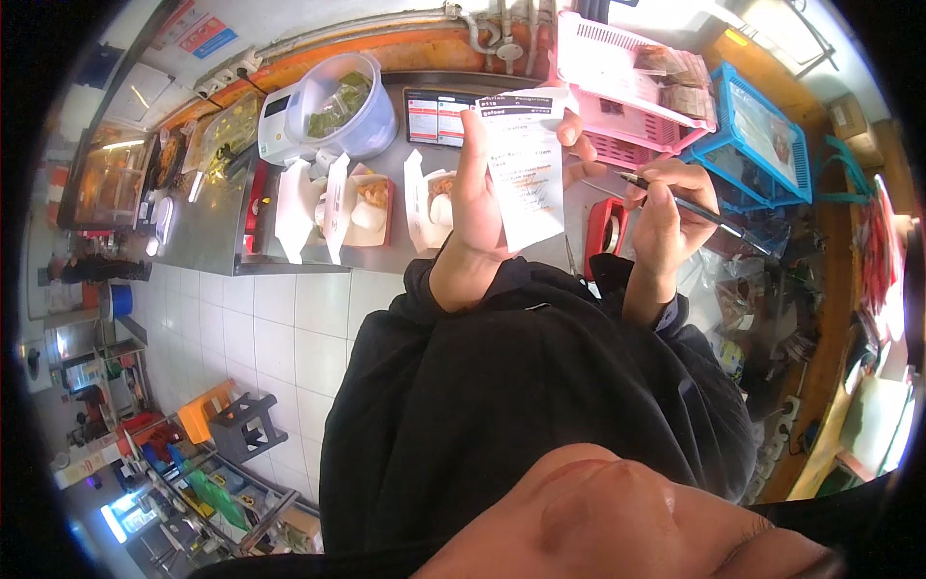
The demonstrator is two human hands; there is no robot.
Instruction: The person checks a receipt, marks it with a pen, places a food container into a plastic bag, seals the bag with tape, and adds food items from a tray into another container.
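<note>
Along the front edge of the tabletop [207, 232], on its left part, stand open food boxes [292, 210]; behind them, toward the back edge, is a clear tub [382, 118], then a tablet [446, 124] whose lower right is covered. The left hand [473, 207] is above the front edge and its fingers are half open, grasping a white paper slip [531, 183]; most of the palm is hidden behind this slip. Further right, a red tape dispenser [600, 227] is partly hidden by the right hand [666, 220]. The fingers of this hand are bent and pinch a black pen [712, 214], with its tip near the left fingertips; if they touch, I cannot tell. Beyond are a pink basket [603, 53] and a blue basket [748, 169], with contents hard to make out
</note>
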